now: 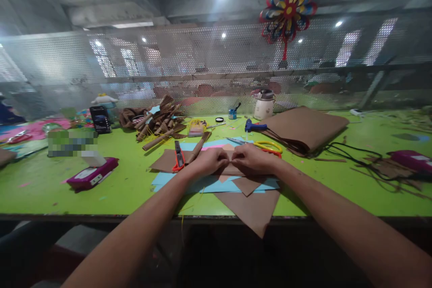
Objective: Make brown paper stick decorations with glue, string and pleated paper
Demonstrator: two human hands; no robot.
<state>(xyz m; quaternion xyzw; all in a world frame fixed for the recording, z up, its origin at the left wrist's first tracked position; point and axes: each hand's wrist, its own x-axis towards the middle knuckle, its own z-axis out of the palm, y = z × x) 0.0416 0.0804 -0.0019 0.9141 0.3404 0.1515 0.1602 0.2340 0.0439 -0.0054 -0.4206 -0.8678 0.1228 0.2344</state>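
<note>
My left hand [212, 160] and my right hand [250, 157] meet fingertip to fingertip over a stack of paper. The fingers of both are curled in a pinch on brown paper [236, 170]; its pinched edge is partly hidden by them. Light blue sheets [202, 183] lie beneath, and a larger brown sheet [249, 209] hangs a corner over the table's front edge. Left of my left hand lies an orange and black utility knife [178, 156], beside a rolled brown paper strip [200, 147]. Scissors with yellow and orange handles [269, 146] lie just beyond my right hand.
A blue glue gun [255, 126] lies before folded brown paper [307, 128]. A heap of rolled paper [162, 121], a phone [100, 119] and a purple power strip [92, 174] are leftward. Black cables [351, 153] run right. A white jar [263, 105] stands behind.
</note>
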